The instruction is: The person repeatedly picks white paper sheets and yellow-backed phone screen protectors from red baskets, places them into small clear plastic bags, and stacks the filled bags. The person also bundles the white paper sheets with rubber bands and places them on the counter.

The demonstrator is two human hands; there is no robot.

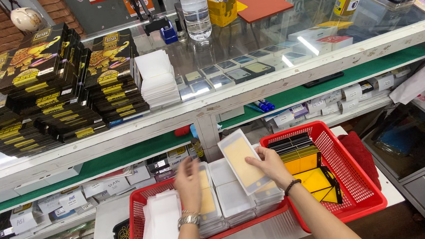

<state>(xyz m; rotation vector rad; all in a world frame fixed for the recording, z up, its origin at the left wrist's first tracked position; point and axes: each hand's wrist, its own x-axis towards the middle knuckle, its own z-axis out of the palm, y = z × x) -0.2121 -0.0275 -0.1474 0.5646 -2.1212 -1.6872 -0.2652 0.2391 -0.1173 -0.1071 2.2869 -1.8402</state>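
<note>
My right hand [270, 165] holds a flat white sleeve with a yellow panel [242, 161], tilted above stacks of similar sleeves [232, 198] in a red basket [137, 204]. My left hand [188, 181], blurred and wearing a metal watch, hovers with fingers spread over a stack of yellow-faced sleeves [207, 200] in the same basket. A pile of plain white sleeves [161, 228] lies at the basket's left end.
A second red basket [355, 173] on the right holds black-framed yellow panels [305, 162]. Above stands a glass counter [267, 41] with stacks of black-and-gold boxes [53, 83], a white stack [156, 78] and a water bottle [195, 9]. Green shelves [123, 159] hold small labelled boxes.
</note>
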